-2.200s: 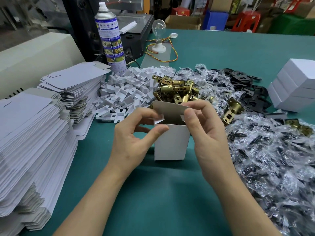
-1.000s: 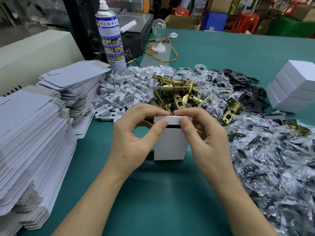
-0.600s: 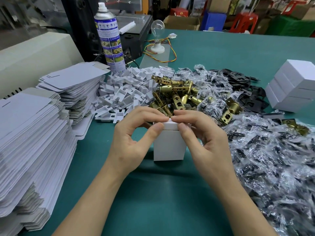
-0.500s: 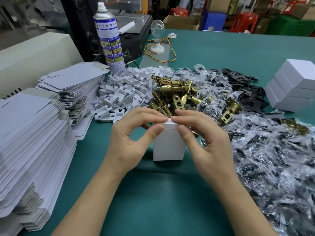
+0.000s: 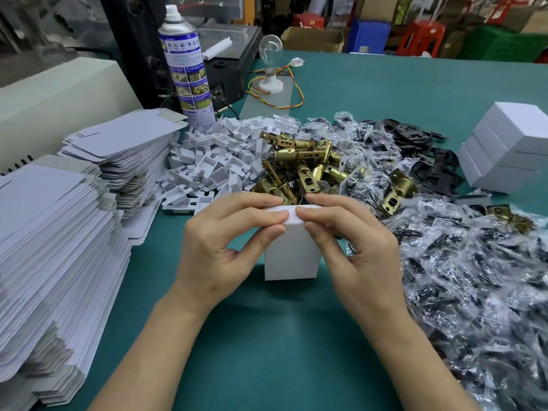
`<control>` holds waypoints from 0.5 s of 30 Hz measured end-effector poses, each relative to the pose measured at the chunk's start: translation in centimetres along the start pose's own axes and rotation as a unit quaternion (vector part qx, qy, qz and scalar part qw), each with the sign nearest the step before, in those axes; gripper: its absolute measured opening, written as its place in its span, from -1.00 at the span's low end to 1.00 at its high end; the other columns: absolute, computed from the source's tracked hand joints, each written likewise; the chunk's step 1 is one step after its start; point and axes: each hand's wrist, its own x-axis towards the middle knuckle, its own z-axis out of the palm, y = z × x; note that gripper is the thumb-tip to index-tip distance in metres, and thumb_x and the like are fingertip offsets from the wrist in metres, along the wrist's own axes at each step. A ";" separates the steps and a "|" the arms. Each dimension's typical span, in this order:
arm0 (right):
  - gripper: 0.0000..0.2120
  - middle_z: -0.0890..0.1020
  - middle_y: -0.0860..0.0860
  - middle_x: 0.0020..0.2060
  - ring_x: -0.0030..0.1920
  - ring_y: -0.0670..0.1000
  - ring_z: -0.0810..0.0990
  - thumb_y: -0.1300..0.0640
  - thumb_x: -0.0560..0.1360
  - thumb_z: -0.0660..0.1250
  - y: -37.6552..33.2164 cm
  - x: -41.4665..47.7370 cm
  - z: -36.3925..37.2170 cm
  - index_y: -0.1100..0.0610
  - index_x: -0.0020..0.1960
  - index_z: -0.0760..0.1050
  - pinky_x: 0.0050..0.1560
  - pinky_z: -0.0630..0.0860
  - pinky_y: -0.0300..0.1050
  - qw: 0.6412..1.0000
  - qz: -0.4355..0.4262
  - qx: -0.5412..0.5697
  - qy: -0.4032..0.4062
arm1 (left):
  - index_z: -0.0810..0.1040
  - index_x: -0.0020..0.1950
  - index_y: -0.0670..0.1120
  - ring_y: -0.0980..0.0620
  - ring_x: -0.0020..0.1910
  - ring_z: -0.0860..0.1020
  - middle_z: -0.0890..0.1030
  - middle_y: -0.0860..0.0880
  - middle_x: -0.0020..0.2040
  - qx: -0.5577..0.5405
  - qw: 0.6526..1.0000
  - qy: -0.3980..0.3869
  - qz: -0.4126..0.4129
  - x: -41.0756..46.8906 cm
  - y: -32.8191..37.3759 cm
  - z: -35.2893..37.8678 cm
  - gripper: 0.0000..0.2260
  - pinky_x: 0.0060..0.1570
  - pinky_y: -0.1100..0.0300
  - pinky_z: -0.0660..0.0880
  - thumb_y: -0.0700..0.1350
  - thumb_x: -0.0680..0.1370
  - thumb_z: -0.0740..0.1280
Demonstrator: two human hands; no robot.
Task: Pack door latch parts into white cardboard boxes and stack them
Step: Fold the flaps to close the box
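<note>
As we scan from the left edge, flat box blanks (image 5: 53,232) sit in a tall stack on the green surface (image 5: 267,351), with a lower stack (image 5: 118,149) behind it. Next, farther back, a spray can (image 5: 186,69) stands upright. Just beside its base is a heap of white plastic inserts (image 5: 213,155). A clear bulb (image 5: 269,51) on a white base stands farther back, with coloured wires trailing off it.

At centre, the left hand (image 5: 219,244) has its grip narrowed on the top left edge of the white box (image 5: 292,256), fingers on the lid, thumb on the near face. The box stands upright on the surface, lid closed flat, near the front of the brass latches (image 5: 305,164). The right hand (image 5: 355,250) mirrors the left, with its grip pinching the top right edge. We see the fingertips of both hands almost meeting over the lid.

To the right, bagged parts (image 5: 474,277) in clear plastic spread to the frame edge. Black plates (image 5: 430,161) lie behind them. At far right, closed white boxes (image 5: 510,149) are stacked, well apart from the hands.
</note>
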 end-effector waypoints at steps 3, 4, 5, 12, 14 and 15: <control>-0.84 0.65 0.02 0.17 0.20 -0.09 0.64 0.17 0.62 0.38 0.2 0.0 -0.1 0.10 0.15 0.70 0.17 0.58 -0.20 1.000 -0.011 0.005 -0.005 | 0.72 0.12 -0.06 0.06 0.19 0.68 0.70 -0.02 0.18 -0.004 1.000 -0.008 -0.003 0.0 0.0 0.1 -0.88 0.22 0.14 0.56 -0.10 0.61 0.46; -0.84 0.65 0.02 0.17 0.22 -0.09 0.63 0.17 0.61 0.38 0.3 -0.1 -0.1 0.11 0.15 0.69 0.18 0.58 -0.19 1.000 -0.017 0.006 -0.007 | 0.72 0.14 -0.06 0.06 0.20 0.67 0.70 -0.02 0.19 -0.007 1.000 -0.011 -0.007 -0.1 0.0 0.2 -0.87 0.24 0.15 0.55 -0.11 0.61 0.47; -0.84 0.65 0.01 0.18 0.24 -0.08 0.63 0.17 0.61 0.39 0.4 -0.1 -0.2 0.11 0.15 0.69 0.20 0.58 -0.17 1.000 -0.022 0.007 -0.008 | 0.72 0.16 -0.07 0.06 0.22 0.67 0.70 -0.02 0.21 -0.012 1.000 -0.014 -0.012 -0.1 0.1 0.3 -0.85 0.26 0.17 0.54 -0.13 0.61 0.47; -0.85 0.66 0.03 0.14 0.19 -0.08 0.64 0.21 0.58 0.44 0.4 -0.2 0.1 0.14 0.13 0.71 0.17 0.57 -0.23 1.000 -0.016 0.011 0.004 | 0.73 0.15 -0.09 0.08 0.23 0.67 0.71 -0.02 0.19 -0.040 0.998 -0.007 -0.039 0.0 0.5 0.6 -0.84 0.28 0.19 0.54 -0.19 0.59 0.46; -0.85 0.66 0.03 0.13 0.20 -0.07 0.64 0.21 0.57 0.44 0.2 -0.1 0.2 0.15 0.12 0.71 0.16 0.57 -0.23 1.000 -0.013 0.011 0.006 | 0.73 0.15 -0.11 0.06 0.22 0.68 0.71 -0.02 0.18 -0.048 0.998 -0.006 -0.050 0.0 0.6 0.6 -0.85 0.27 0.17 0.54 -0.19 0.59 0.45; -0.86 0.66 0.02 0.12 0.20 -0.07 0.64 0.21 0.57 0.44 0.2 -0.1 0.2 0.15 0.11 0.71 0.16 0.57 -0.24 1.000 -0.013 0.010 0.006 | 0.74 0.14 -0.11 0.06 0.22 0.68 0.72 -0.02 0.18 -0.051 0.997 -0.007 -0.055 0.0 0.6 0.6 -0.85 0.27 0.17 0.54 -0.18 0.59 0.45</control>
